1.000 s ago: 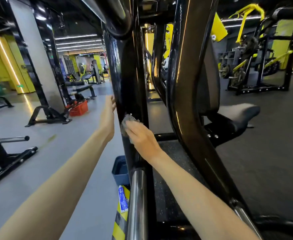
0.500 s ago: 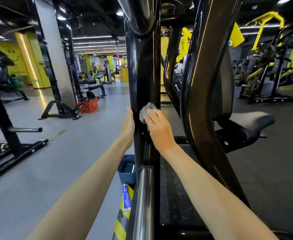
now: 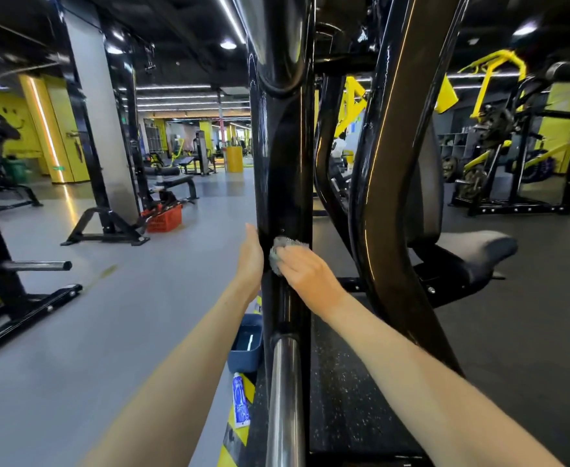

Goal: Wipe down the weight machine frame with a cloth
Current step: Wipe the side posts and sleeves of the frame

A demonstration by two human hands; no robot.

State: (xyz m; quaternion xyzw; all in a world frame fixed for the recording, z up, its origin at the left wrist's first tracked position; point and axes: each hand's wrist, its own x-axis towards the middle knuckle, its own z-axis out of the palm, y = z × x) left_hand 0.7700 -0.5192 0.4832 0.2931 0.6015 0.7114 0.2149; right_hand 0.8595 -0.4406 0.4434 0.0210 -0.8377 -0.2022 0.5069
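Open grey floor [image 3: 108, 332] lies left of the black upright post [image 3: 283, 163]. Right of it is a narrow gap, then the curved beam [image 3: 388, 197] blocks the way. A blue bin [image 3: 246, 345] stands near-left at the post's foot.

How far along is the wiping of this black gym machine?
Done: nothing provable; the black upright post shines, but wiped patches cannot be told. In hand: the right hand holds a grey cloth against the post at mid-height while the left hand rests flat on its left side. Left: seemingly the curved beam and chrome bar.
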